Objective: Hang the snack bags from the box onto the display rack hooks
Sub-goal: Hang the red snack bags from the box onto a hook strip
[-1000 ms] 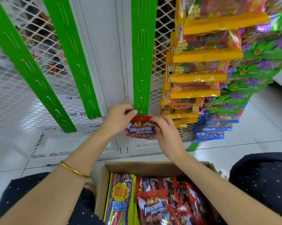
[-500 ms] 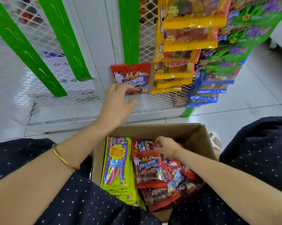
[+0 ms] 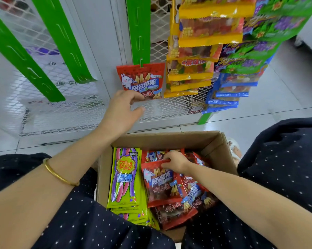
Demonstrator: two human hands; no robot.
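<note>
A red snack bag (image 3: 141,78) hangs from the lowest hook of the middle green strip (image 3: 138,29). My left hand (image 3: 122,112) reaches up to the bag's bottom edge, fingers loosely bent and touching its lower left corner. Below, a cardboard box (image 3: 212,142) sits between my knees. It holds several red bags (image 3: 160,184) and a stack of lime-green bags (image 3: 125,178). My right hand (image 3: 175,161) is inside the box and pinches the top edge of the uppermost red bag.
Two more bare green hook strips (image 3: 61,42) slant across the white mesh panel (image 3: 74,108) on the left. Yellow bags (image 3: 196,56) and green and blue bags (image 3: 248,58) fill the strips on the right. Pale floor tiles (image 3: 286,97) lie beyond.
The red bag now hangs on the strip, let go by both hands. My right hand dropped into the box and took hold of another red bag. My left hand stays by the hung bag.
</note>
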